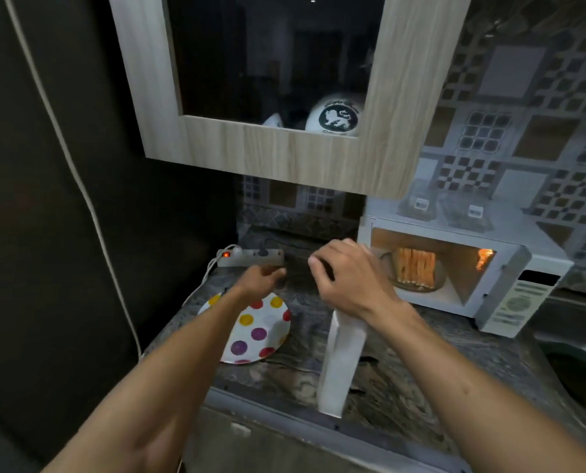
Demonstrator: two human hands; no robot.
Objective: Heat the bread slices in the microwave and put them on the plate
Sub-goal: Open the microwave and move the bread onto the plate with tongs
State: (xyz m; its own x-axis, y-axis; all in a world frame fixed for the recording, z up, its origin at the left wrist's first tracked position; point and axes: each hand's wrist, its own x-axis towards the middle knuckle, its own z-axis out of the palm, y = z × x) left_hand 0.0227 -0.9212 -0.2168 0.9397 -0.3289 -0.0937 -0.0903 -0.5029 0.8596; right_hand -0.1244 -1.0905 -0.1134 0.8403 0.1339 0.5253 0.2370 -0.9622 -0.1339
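2 bare forearms reach forward over the stone counter (380,380). Nearest the viewer, the open microwave door (341,363) stands edge-on across the counter as 1 white panel, and the right forearm passes over its top edge. To the left of the door lies 1 white plate (260,332) with yellow, purple and red dots; the left forearm crosses over its left part and hides it. The plate holds nothing that can be seen. Beyond the plate, the left hand (262,276) is held low just in front of 1 power strip (250,257) with a lit red switch; its fingers curl inward, and whether they hold anything cannot be told. The right hand (347,271) is raised beside the opening of the microwave (510,285), fingers loosely curled, gripping nothing that shows. Inside the lit oven, the bread slices (416,268) stand side by side on the glass dish (436,283); blur keeps their number from being counted. Behind the right hand's knuckles part of the oven's left edge is hidden. A white cord (90,199) runs down the dark wall at left. Above hangs 1 wooden cabinet door (284,155) with a glass pane, and 2 white cups (334,114) show behind it.
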